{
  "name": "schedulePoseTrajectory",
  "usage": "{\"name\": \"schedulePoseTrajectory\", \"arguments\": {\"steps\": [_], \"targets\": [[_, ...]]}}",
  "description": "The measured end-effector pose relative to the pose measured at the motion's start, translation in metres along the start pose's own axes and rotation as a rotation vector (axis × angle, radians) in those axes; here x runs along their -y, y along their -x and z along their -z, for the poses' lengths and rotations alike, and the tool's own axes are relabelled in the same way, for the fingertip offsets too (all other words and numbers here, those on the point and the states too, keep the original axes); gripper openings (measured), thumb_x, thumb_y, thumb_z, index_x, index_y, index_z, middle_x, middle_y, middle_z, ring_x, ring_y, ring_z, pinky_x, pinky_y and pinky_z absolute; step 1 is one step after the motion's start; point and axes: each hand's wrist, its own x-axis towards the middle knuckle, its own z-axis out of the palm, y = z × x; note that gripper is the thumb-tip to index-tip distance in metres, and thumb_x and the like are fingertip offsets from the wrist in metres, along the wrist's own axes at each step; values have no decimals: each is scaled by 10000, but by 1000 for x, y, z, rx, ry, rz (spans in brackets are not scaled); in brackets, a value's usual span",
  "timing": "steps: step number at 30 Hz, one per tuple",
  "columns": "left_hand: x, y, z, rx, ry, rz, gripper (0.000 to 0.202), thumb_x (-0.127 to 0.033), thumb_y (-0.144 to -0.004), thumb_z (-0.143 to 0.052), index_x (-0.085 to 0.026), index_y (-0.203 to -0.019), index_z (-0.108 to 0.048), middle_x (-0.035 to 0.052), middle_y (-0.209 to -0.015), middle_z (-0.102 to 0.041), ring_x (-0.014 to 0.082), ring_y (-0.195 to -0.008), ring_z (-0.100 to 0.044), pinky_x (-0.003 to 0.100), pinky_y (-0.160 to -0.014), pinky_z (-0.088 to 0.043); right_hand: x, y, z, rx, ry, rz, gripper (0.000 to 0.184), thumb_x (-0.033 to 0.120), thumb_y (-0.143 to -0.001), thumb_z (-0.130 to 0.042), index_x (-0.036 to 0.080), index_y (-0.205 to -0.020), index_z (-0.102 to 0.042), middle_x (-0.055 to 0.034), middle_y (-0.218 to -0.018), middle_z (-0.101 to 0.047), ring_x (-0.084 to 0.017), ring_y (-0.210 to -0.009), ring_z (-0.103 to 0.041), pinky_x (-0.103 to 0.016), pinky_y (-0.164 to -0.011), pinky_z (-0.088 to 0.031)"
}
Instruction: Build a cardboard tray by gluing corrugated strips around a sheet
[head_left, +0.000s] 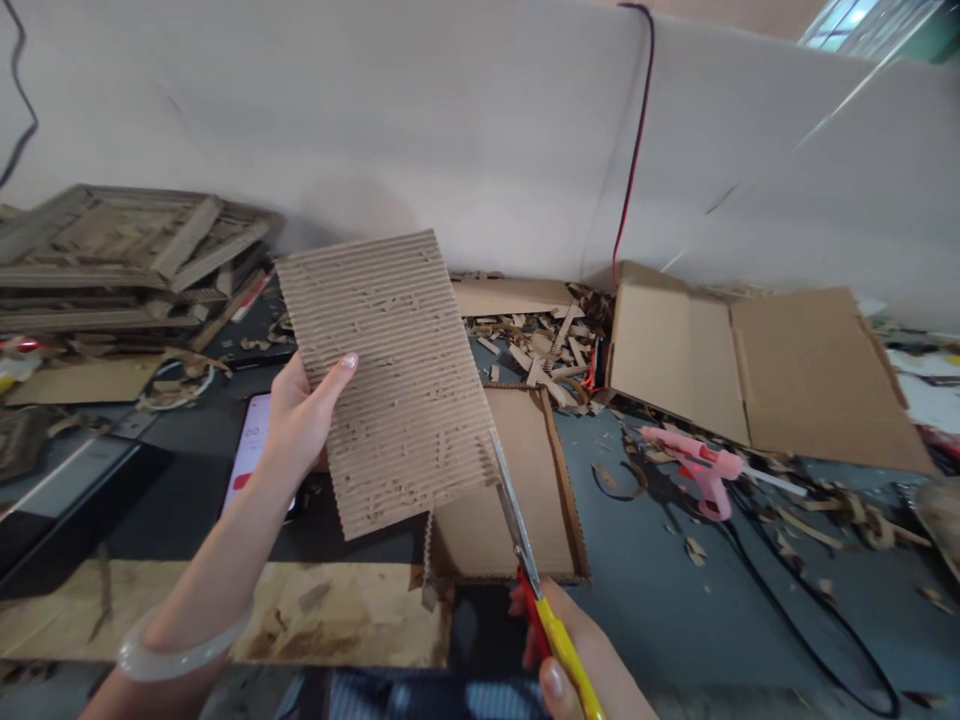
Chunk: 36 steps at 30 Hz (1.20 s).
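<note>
My left hand (304, 415) grips a rectangular sheet of corrugated cardboard (390, 380) by its left edge, thumb on the ribbed face. The sheet is held tilted above the table. In my right hand (581, 650) is a pair of scissors (529, 560) with red and yellow handles. Their blades point up and away, touching the sheet's lower right edge. Behind and below the sheet lies a shallow cardboard tray (517, 500) with raised edges, partly hidden by it. Next to my left wrist a phone (251, 440) with a lit screen lies on the table.
A pink glue gun (701, 465) with a black cable lies to the right. Behind it stands a folded cardboard piece (795, 370). Cardboard scraps (544, 350) are heaped near the wall. Stacked cardboard frames (120, 250) are at the left. Stained paper (337, 615) lies along the front edge.
</note>
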Motion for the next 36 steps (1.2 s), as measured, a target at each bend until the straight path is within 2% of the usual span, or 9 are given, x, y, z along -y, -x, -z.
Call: {"name": "schedulePoseTrajectory", "arguments": {"steps": [6, 13, 24, 30, 36], "targets": [[10, -5, 4, -5, -9, -40, 290, -335, -623, -685, -184, -861, -616, 23, -858, -686, 228, -863, -634, 359, -791, -519, -4, 0, 2, 42, 2, 45, 714, 742, -741, -154, 167, -895, -548, -38, -694, -528, -157, -614, -530, -210, -586, -421], [8, -1, 3, 16, -9, -14, 296, -342, -634, -678, -191, -879, -605, 31, -898, -686, 239, -896, -630, 376, -802, -517, -8, 1, -1, 30, 20, 84, 681, 717, -762, -160, 167, -886, -543, -41, -694, -537, -160, -611, -529, -223, -587, -413], [14, 0, 6, 57, -9, -10, 306, -342, -630, -689, -195, -884, -602, 30, -911, -685, 243, -910, -623, 393, -840, -493, -12, -3, -3, -19, 67, 112, 544, 646, -798, -254, 172, -718, -509, -10, -597, -475, -132, -512, -469, -225, -487, -361], [19, -1, 9, 65, -32, -13, 303, -347, -645, -680, -196, -896, -602, 32, -925, -682, 244, -908, -623, 388, -831, -495, -7, -1, -4, -59, 91, 55, 505, 598, -836, -250, 187, -654, -480, 10, -523, -453, -118, -448, -441, -212, -448, -351], [22, -3, 9, 74, -62, -27, 315, -368, -649, -672, -193, -902, -606, 33, -892, -686, 254, -918, -619, 374, -802, -507, -15, -1, -11, -30, 103, -35, 476, 584, -843, -248, 209, -597, -406, 43, -447, -373, -103, -386, -393, -198, -379, -275]]}}
